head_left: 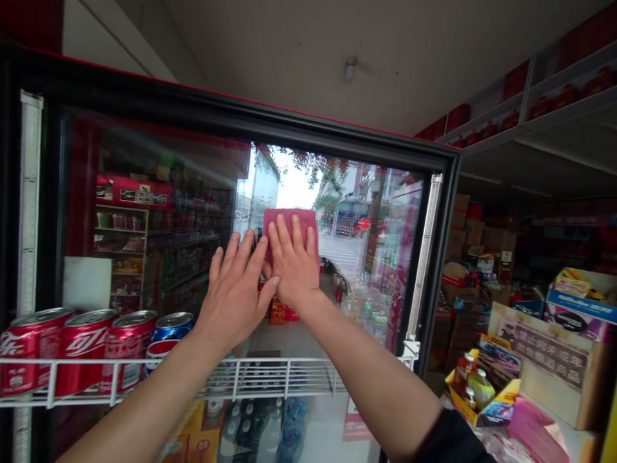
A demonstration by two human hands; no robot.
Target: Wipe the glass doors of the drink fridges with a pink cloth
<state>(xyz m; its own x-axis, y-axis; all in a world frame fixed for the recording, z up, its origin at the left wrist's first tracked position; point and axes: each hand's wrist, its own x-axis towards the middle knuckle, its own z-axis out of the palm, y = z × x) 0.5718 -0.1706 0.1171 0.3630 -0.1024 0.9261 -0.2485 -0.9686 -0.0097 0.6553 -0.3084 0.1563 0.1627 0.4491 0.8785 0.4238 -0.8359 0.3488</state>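
A folded pink cloth [290,215] lies flat against the glass door pane [193,193] of a drinks cooler. My right hand [294,260] presses on the cloth, fingers stretched out and pinning it to the glass. Just left of it, my left hand [238,280] has its fingers spread, with the thumb close to the right hand. The left hand holds nothing; whether its palm touches the glass I cannot tell. Below both hands runs a white wire shelf [255,379] on the inside of the door.
Several red soda cans [84,347] and a blue Pepsi can [166,337] stand on the shelf's left part. A black door frame [289,132] surrounds the pane, with light strips [424,257] on both sides. At right, a cardboard display box [486,386] holds small bottles.
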